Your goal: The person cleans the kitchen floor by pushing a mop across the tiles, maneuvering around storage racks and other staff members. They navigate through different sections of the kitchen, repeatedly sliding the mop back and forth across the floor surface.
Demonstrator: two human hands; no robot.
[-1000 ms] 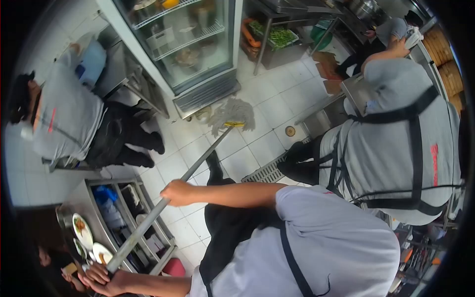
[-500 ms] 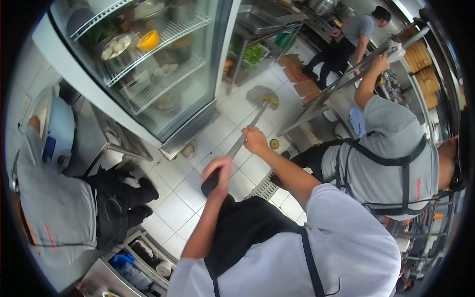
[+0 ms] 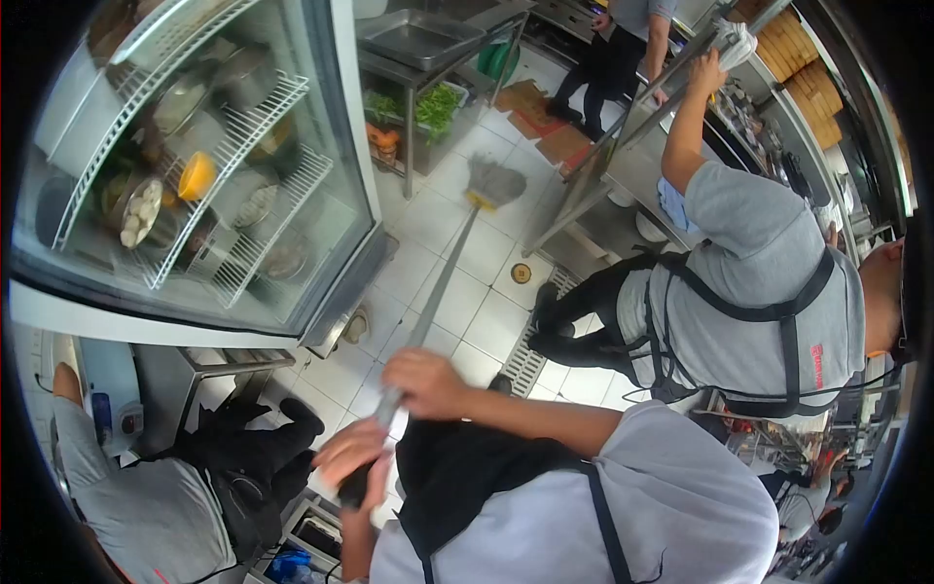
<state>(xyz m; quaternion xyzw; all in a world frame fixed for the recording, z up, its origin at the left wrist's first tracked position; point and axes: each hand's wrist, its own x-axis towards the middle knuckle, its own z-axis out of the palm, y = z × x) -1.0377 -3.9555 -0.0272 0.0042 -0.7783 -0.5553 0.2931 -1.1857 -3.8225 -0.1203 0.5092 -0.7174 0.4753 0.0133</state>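
My two hands grip a long metal mop handle (image 3: 440, 277) that slants away over the white tiled floor (image 3: 457, 292). My right hand (image 3: 428, 382) closes around the handle higher up. My left hand (image 3: 348, 457) clasps its dark near end, close to my black apron. The grey mop head (image 3: 493, 182), with a yellow clamp, lies on the tiles far ahead, near a steel counter leg.
A glass-door fridge (image 3: 195, 195) with bowls on wire shelves stands left. A co-worker in grey shirt and apron (image 3: 759, 292) reaches up at the right. Another person (image 3: 146, 496) is low at the left, a third (image 3: 623, 39) far ahead. A floor grate (image 3: 530, 355) lies beside the mop's path.
The mop head has slid farther away across the tiles, past the fridge corner. My hands have shifted down toward the handle's near end, and my view has swung toward the fridge.
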